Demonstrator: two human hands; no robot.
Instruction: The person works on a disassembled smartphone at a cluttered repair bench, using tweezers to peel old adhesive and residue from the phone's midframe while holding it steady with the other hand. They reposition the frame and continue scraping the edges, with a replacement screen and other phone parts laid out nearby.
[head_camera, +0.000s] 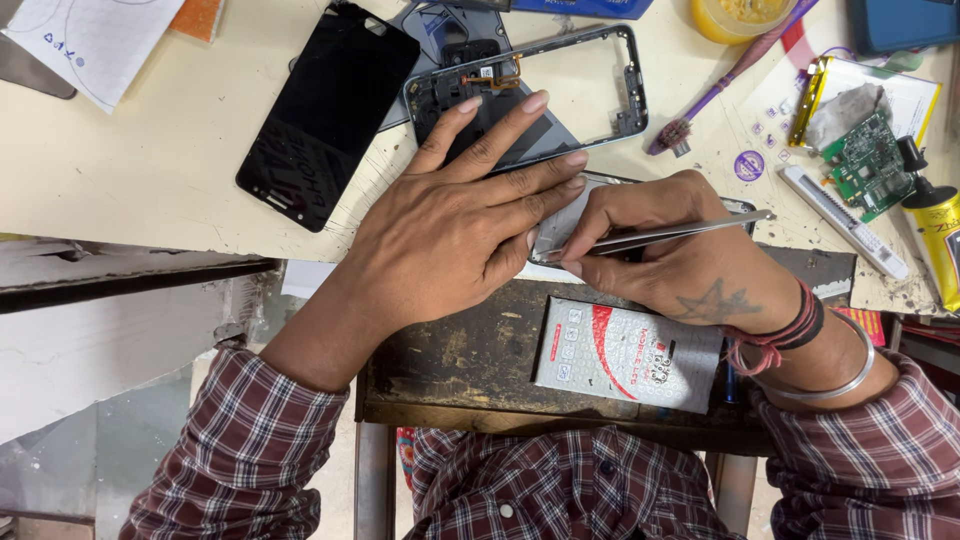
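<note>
My left hand (465, 215) lies flat, fingers spread, pressing on a phone body (555, 225) at the bench's front edge; most of that phone is hidden under both hands. My right hand (680, 250) pinches metal tweezers (670, 232), their tips pointing left at the phone just beside my left fingertips. Beyond my left fingers lies a dark phone frame (625, 75) with an open middle, and left of it a black phone screen panel (325, 115) lies face up.
A purple brush (720, 85), a yellow tub (735, 18), a green circuit board (868, 165), a white strip (845, 220) and a yellow bottle (940, 240) sit at the right. A printed packet (625, 355) rests on the dark shelf (470, 350) below.
</note>
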